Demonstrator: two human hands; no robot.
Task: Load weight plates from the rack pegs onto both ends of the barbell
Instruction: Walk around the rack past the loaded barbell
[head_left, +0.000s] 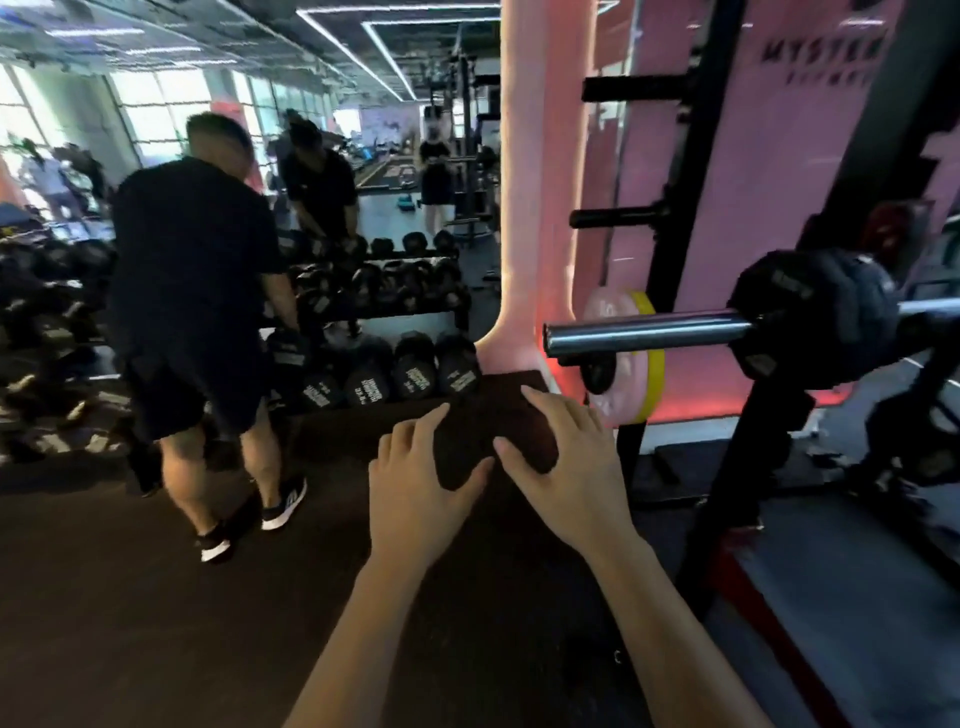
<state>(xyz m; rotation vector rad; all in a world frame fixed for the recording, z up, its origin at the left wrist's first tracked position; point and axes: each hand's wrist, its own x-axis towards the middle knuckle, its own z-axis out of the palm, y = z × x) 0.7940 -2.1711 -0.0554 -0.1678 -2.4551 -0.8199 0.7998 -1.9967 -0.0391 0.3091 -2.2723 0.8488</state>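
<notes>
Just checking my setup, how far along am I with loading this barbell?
Done: black plates already sit on the barbell sleeve at this end. In hand: the left hand and right hand grip a small dark plate, below the sleeve. Left: slide it on; the other end isn't visible. Pink and yellow plates remain on a rack peg.

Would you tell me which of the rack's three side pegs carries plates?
The lowest peg, by the hands: it holds a pink plate and a yellow plate; both upper pegs are bare.
</notes>
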